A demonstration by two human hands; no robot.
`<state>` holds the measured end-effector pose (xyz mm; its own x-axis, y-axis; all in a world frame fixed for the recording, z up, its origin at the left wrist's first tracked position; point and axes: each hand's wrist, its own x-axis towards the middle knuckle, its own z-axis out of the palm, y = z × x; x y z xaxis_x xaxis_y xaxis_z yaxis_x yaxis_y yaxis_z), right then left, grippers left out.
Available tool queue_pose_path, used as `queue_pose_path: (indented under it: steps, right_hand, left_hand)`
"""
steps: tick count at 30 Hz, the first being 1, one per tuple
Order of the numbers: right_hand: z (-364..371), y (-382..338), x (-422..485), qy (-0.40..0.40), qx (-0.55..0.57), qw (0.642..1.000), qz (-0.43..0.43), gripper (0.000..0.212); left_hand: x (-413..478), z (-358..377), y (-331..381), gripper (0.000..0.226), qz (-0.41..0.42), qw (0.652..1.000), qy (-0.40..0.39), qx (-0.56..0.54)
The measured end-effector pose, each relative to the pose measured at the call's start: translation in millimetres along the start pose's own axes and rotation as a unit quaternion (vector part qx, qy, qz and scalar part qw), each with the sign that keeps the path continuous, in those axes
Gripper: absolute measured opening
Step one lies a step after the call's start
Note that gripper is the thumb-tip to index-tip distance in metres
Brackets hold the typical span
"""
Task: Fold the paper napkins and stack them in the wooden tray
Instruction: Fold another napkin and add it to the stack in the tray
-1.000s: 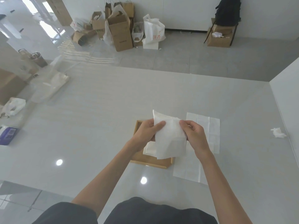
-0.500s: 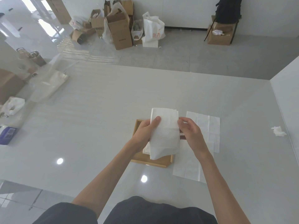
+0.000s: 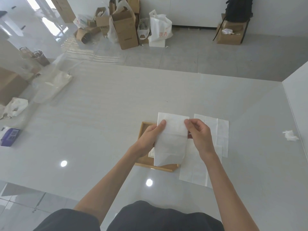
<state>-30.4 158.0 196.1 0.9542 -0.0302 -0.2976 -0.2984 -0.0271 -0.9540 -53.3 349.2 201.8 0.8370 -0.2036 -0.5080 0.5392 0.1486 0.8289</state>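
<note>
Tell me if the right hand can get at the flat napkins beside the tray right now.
Likely yes: the flat napkins lie uncovered close beside the right hand, though it pinches the folded napkin and must let go first.

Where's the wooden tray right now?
Head view, lower centre of the table: the wooden tray sits mostly hidden behind the folded napkin held by the left hand and right hand, with flat napkins just right.

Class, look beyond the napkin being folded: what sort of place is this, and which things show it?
Likely a storeroom or half-unpacked workspace, not a dining room: opened cardboard boxes and a white carrier bag heaped on the tiled floor by the wall, a black backpack on another box.
</note>
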Motion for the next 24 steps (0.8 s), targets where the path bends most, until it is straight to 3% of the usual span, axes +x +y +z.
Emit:
queue_pose_path:
  steps: [3, 7, 9, 13, 15, 18, 22, 24]
  right_hand:
    - [1, -2, 1, -0.001, 0.024, 0.999, 0.021, 0.024]
    - [-9, -4, -3, -0.112, 0.010, 0.994, 0.016, 0.047]
    - [-11, 0, -7, -0.129, 0.008, 0.992, -0.010, 0.053]
    - [-11, 4, -7, -0.057, -0.027, 0.997, -0.040, 0.024]
    - [-12, 6, -5, -0.043, -0.035, 0.998, -0.038, 0.015]
    - [-13, 7, -1, -0.032, -0.057, 0.997, -0.046, 0.012]
    - [-14, 7, 1, -0.016, -0.069, 0.996, -0.050, 0.013]
    - [-14, 8, 1, -0.007, -0.075, 0.996, -0.054, 0.013]
  left_hand:
    - [-1, 1, 1, 0.068, -0.008, 1.000, 0.001, 0.016]
    - [-1, 3, 6, 0.066, -0.004, 0.999, 0.032, 0.019]
    - [1, 4, 10, 0.069, -0.004, 0.999, 0.046, 0.019]
    - [3, 4, 11, 0.042, 0.035, 0.997, 0.065, 0.028]
    - [4, -1, 8, 0.054, 0.082, 0.992, 0.073, 0.063]
    - [3, -5, 5, 0.060, 0.123, 0.984, 0.080, 0.104]
    - [6, -9, 3, 0.024, 0.128, 0.968, 0.137, 0.166]
    - [8, -9, 4, 0.018, 0.125, 0.962, 0.159, 0.181]
